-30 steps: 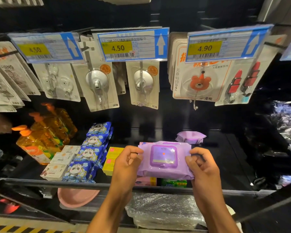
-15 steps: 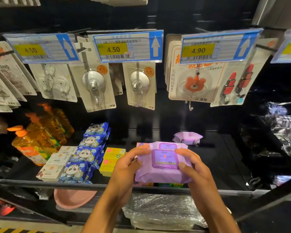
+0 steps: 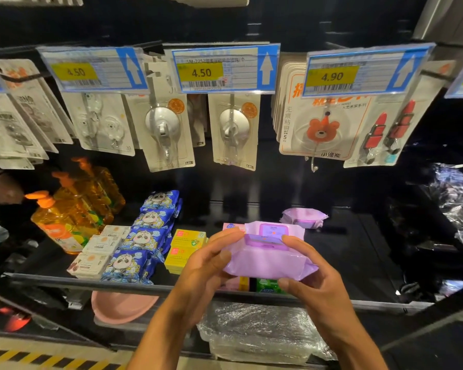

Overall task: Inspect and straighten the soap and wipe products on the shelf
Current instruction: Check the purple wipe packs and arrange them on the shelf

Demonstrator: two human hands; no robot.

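Note:
I hold a purple pack of wet wipes above the front of the black shelf, tilted with its near side up. My left hand grips its left end, fingers curled over the top edge. My right hand grips its right end, thumb under the near side. The pack's plastic lid stands slightly raised. A second purple wipe pack lies further back on the shelf. Blue panda wipe packs, yellow soap boxes and white soap boxes sit in rows to the left.
Orange pump bottles stand at the far left. Carded hooks and price tags hang above the shelf. Pink and green packs lie under the held pack. A pink basin and a wrapped bundle sit below.
The purple pack has been tilted, its near side lifting toward me, and its lid has come up a little. My fingers shifted from the ends toward the lid and the underside.

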